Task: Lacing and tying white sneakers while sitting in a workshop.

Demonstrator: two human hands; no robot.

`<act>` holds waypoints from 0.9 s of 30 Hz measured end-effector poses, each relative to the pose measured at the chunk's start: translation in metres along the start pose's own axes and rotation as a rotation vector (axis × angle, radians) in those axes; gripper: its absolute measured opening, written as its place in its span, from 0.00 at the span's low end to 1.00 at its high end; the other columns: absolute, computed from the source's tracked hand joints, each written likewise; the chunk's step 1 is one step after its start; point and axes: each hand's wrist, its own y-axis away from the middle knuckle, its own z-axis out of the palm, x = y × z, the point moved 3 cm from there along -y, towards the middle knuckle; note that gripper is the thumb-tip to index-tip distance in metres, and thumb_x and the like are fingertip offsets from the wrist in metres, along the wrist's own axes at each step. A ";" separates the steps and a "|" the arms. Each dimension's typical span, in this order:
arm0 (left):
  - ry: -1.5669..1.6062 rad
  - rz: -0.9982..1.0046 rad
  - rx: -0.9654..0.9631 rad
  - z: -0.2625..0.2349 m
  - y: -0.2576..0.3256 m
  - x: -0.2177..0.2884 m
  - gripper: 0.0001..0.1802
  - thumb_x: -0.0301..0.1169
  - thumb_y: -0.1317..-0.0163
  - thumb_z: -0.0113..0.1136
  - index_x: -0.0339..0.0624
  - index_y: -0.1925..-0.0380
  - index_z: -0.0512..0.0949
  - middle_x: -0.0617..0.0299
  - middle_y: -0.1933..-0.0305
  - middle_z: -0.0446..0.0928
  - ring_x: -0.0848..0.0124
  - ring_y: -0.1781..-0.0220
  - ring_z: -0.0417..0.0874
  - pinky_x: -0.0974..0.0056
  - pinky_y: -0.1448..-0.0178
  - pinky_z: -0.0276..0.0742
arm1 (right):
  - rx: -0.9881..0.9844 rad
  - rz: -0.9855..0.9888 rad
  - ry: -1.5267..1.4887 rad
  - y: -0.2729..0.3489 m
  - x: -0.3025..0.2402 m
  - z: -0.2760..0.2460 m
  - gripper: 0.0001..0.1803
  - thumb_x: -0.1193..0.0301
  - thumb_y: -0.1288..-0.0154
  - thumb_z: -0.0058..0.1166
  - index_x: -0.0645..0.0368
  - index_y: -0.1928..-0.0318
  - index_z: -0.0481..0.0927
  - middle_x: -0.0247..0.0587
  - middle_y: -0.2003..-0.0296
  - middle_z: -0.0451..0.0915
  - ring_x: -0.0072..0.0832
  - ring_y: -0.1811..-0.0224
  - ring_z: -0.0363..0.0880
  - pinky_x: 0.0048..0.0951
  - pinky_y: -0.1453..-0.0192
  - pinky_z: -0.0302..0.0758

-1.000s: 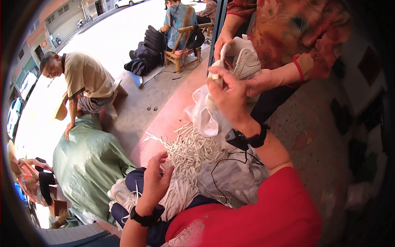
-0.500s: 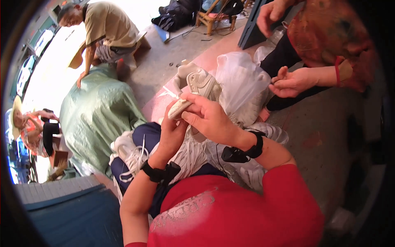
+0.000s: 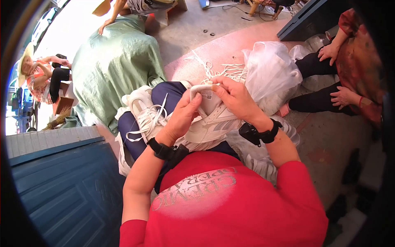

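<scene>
- White sneaker (image 3: pixel 210 117) sits just above the middle of the frame, resting on the person's lap over dark blue trousers (image 3: pixel 164 96), its tongue raised toward the camera.
- Left hand (image 3: pixel 183 117) is closed around the near side of the sneaker, thumb pressed on the tongue's upper edge; the fingers beneath are hidden by the hand itself.
- Right hand (image 3: pixel 234 99) is closed on the top of the tongue from the right, fingertips pinched at its edge; whether a lace end is between them is too small to tell.
- Both wrists carry black bands (image 3: pixel 257 133); what sits on them is hard to make out.
- Second white sneaker (image 3: pixel 142 111) lies left of centre against the left thigh, loose laces trailing over it; its far side is hidden by the trousers.
- Clear plastic bag (image 3: pixel 269 74), right of upper centre, stands on the floor just beyond the right hand; its contents show only as a pale blur.
- Loose white laces (image 3: pixel 214 70) lie on the pinkish floor at upper centre, partly covered by the bag and the right hand.
- Another person's hands (image 3: pixel 343 96) rest on dark-clad legs at the right edge; the body is cut off by the frame's rim.
- Green cloth (image 3: pixel 111 61) covers a bulky shape at upper left; what lies under it is hidden.
- Blue panelled surface (image 3: pixel 66 185) fills the lower left, cut off by the dark rim.
- Red shirt (image 3: pixel 230 210) blocks the lower centre, hiding the lap's near part.
</scene>
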 end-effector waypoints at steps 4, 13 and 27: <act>0.111 -0.028 0.013 -0.007 -0.005 -0.009 0.21 0.40 0.33 0.43 0.41 0.45 0.64 0.62 0.48 0.70 0.72 0.48 0.72 0.62 0.44 0.68 | 0.019 0.228 -0.334 0.007 0.011 0.003 0.13 0.72 0.34 0.45 0.64 0.51 0.69 0.33 0.69 0.77 0.13 0.69 0.71 0.15 0.68 0.68; 0.246 -0.106 0.006 0.000 0.001 -0.005 0.18 0.41 0.34 0.46 0.37 0.54 0.71 0.61 0.55 0.75 0.73 0.54 0.76 0.64 0.48 0.72 | 0.090 0.294 -0.388 0.023 0.012 0.005 0.14 0.74 0.36 0.48 0.63 0.51 0.69 0.33 0.70 0.77 0.12 0.70 0.71 0.14 0.67 0.67; 0.289 -0.077 -0.003 0.004 0.009 -0.005 0.19 0.40 0.33 0.43 0.36 0.54 0.71 0.61 0.56 0.75 0.72 0.54 0.76 0.65 0.49 0.71 | 0.117 0.238 -0.335 0.027 0.007 0.010 0.11 0.74 0.38 0.49 0.65 0.56 0.72 0.26 0.79 0.71 0.09 0.78 0.64 0.14 0.75 0.61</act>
